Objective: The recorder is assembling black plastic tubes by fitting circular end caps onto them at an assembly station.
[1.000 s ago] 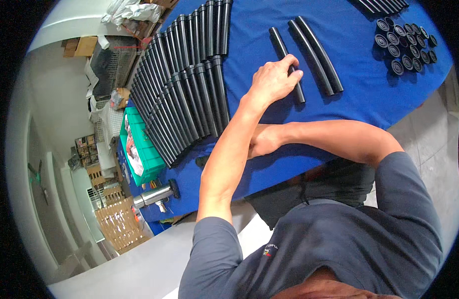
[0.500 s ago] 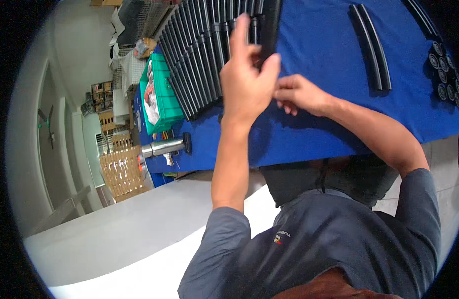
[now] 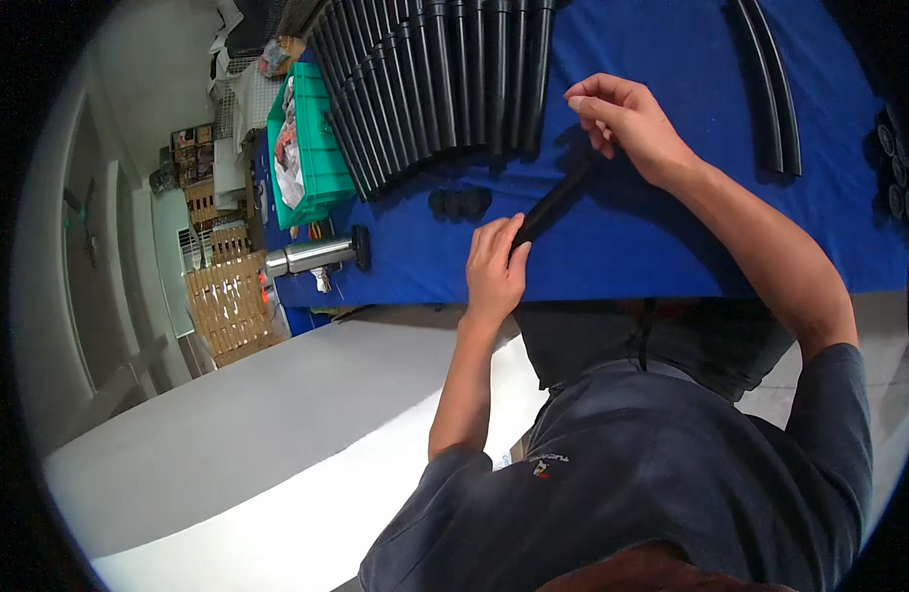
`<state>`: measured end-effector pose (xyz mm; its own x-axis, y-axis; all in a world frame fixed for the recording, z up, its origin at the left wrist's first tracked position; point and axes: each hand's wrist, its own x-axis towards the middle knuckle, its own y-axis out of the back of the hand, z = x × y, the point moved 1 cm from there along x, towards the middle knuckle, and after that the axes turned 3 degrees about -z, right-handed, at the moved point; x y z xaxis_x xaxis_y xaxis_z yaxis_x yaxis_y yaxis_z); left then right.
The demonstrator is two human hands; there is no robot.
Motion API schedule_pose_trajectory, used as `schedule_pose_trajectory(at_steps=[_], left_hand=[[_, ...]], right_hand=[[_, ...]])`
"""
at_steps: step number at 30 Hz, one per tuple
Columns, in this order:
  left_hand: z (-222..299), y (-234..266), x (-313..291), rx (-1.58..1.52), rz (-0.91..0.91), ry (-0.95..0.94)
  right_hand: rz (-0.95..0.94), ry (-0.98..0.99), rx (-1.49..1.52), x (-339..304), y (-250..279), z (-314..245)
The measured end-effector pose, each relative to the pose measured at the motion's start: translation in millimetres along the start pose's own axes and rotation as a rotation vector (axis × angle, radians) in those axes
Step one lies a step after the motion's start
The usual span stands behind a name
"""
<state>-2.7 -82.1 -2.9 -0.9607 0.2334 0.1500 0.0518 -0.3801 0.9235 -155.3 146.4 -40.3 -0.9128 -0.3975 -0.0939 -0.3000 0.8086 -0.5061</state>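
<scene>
Gripped a black tube (image 3: 551, 205) with left hand (image 3: 494, 271) — right hand (image 3: 627, 123) pinched shut at its far end, just below the tube row (image 3: 444, 79).

Black tube (image 3: 553, 205) between left hand (image 3: 495, 268) and right hand (image 3: 627, 120).

black tube (image 3: 553, 204); slim, straight; tilted above blue table edge; gripped at both ends

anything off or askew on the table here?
Nothing stands out. The black tubes lie in a tidy row on the blue table, two curved strips lie side by side, and the steel flask lies on its side near the edge. Both hands hold one tube.
</scene>
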Motion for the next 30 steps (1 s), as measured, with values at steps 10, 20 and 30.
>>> schedule_pose_trajectory(at_steps=[10,20,30], left_hand=[[-45,33,13,0.063,0.287,0.133],[-101,42,28,0.157,-0.044,0.350],[-52,45,37,-0.168,0.444,0.385]], right_hand=[[-0.025,-0.007,0.022,-2,4,0],[-0.023,0.004,0.010,-2,1,-3],[0.036,0.016,0.038,-1,2,-1]])
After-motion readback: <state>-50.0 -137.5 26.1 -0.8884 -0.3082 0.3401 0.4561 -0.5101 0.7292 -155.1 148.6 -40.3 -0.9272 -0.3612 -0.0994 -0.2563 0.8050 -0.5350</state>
